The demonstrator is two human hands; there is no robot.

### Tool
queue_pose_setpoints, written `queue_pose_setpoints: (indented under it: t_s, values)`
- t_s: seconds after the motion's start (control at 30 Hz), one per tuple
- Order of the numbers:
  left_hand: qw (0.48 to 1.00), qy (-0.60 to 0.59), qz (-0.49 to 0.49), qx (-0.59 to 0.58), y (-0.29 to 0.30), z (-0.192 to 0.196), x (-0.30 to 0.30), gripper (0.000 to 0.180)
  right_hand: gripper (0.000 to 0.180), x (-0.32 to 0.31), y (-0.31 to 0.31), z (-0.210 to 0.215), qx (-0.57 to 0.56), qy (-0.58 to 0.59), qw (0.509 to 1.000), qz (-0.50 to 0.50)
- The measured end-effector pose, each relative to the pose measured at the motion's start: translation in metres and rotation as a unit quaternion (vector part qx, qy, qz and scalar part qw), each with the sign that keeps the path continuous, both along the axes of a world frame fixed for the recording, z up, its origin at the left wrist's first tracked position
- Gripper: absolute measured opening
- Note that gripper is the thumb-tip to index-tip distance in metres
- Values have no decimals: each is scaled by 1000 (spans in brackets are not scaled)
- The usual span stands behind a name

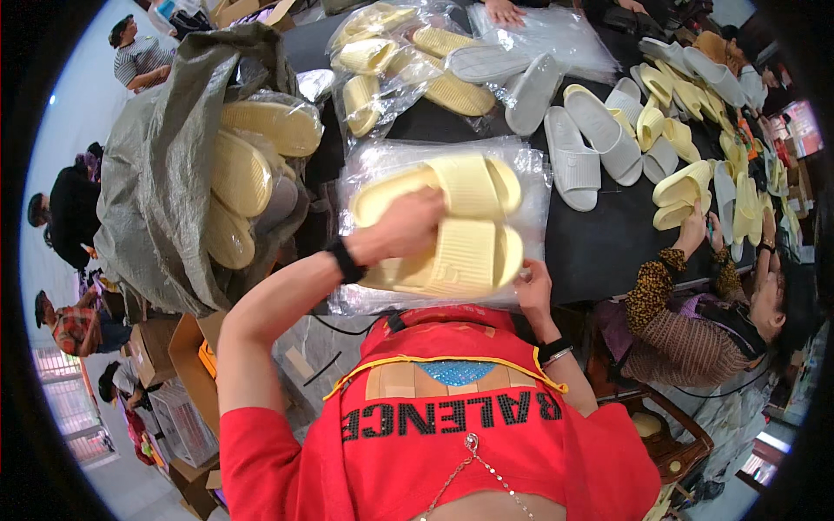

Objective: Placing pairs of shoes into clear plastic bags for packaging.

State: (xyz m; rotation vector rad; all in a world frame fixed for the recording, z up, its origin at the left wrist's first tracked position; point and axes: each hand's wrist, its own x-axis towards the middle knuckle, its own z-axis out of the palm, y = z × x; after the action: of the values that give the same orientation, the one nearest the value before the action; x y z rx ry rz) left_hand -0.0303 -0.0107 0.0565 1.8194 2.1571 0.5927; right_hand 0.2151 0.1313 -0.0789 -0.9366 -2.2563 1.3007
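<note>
Nearest, at six o'clock, the person's red printed shirt (452,451) fills the lower picture, and both bare forearms rise from it toward the centre. The left hand (401,227), with a black wristband (347,260) on its wrist, presses down on a pair of pale yellow ribbed foam slide sandals (460,234); its grip is closed over the near edge of the pair where the two sandals meet. The right hand (532,286), at about four o'clock from the pair, has its fingers together at the edge of the stack of clear plastic bags (521,174) on which the sandals lie; whether it pinches the plastic or the lower sandal I cannot tell. The pair sits near the picture's centre on the black tabletop (599,243), one sandal just beyond the other and touching it. At nine to ten o'clock a big grey-green plastic sack (156,191) stands open, holding more yellow sandals. At three o'clock a second person in a brown patterned sleeve (660,286) grips another yellow sandal (682,193). Farther off, at one o'clock, white slide sandals (591,143) lie loose on the tabletop, and at twelve o'clock bagged yellow sandals (408,61) lie piled together.
</note>
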Motion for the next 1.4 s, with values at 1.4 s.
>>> queue_pose_setpoints:
  t_s: [1.4]
  values:
    - [964,66,257,18,-73,-41,-8,22,16,1,8,27,-101,40,992,-70]
